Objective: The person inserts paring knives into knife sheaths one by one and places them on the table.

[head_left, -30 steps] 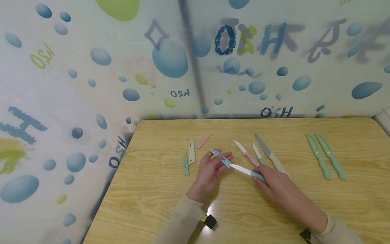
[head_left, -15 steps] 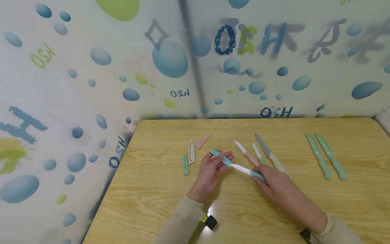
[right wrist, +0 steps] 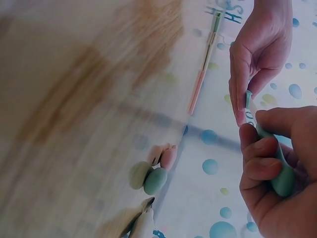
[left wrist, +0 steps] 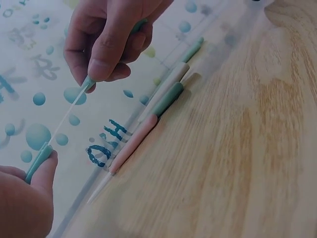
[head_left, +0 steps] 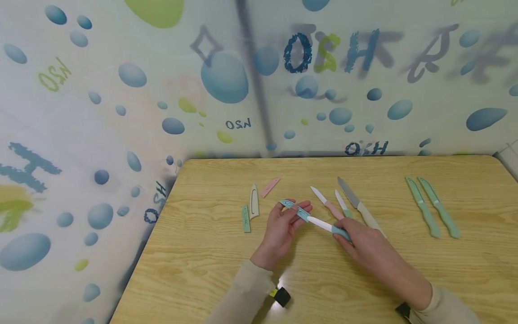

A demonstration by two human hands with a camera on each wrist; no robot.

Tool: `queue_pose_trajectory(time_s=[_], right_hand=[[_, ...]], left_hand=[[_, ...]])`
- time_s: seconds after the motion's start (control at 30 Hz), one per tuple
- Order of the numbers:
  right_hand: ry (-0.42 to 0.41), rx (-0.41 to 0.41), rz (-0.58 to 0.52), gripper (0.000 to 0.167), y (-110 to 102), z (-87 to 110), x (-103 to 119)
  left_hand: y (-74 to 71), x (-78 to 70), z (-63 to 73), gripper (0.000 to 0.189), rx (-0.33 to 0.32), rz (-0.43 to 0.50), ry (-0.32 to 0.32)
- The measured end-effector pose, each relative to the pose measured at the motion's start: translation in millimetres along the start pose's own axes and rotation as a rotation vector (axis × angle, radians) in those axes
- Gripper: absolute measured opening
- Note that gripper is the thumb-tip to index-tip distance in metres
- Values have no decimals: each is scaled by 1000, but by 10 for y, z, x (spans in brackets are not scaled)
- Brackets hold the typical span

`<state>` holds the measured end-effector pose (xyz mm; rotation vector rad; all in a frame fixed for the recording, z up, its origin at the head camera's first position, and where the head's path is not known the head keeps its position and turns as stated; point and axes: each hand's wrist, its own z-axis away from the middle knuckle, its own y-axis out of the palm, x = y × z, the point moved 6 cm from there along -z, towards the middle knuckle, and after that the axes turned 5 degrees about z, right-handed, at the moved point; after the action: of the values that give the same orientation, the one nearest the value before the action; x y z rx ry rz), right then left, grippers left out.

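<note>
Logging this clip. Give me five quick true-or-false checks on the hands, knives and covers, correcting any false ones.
1. The right hand holds the blue knife by its handle. True.
2. The left hand holds a pink cover. False: it holds the blue cover.
3. The blue knife's blade is completely covered. False: much of it shows bare.
4. Two green knives lie side by side. True.
5. The pink knife is sheathed. False: its blade is bare.

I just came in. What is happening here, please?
A person's right hand holds a blue-handled knife, its blade mostly bare and at the mouth of the blue sheath in the left hand. Three bare knives, three loose sheaths and two sheathed green knives lie on the table.
</note>
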<state>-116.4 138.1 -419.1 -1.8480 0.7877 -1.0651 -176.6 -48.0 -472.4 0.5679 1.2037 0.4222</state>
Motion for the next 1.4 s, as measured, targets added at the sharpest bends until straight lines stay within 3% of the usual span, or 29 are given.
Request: queue_pose_trajectory(time_s=[0.43, 1.23, 1.4], right_hand=[[6, 10, -39, 23, 29, -24, 31], [-12, -35, -35, 25, 60, -79, 84], [63, 30, -157, 29, 93, -88, 35]], left_hand=[[35, 86, -12, 18, -14, 25, -16], [155, 114, 44, 17, 8, 14, 22], [182, 78, 43, 27, 26, 25, 23]])
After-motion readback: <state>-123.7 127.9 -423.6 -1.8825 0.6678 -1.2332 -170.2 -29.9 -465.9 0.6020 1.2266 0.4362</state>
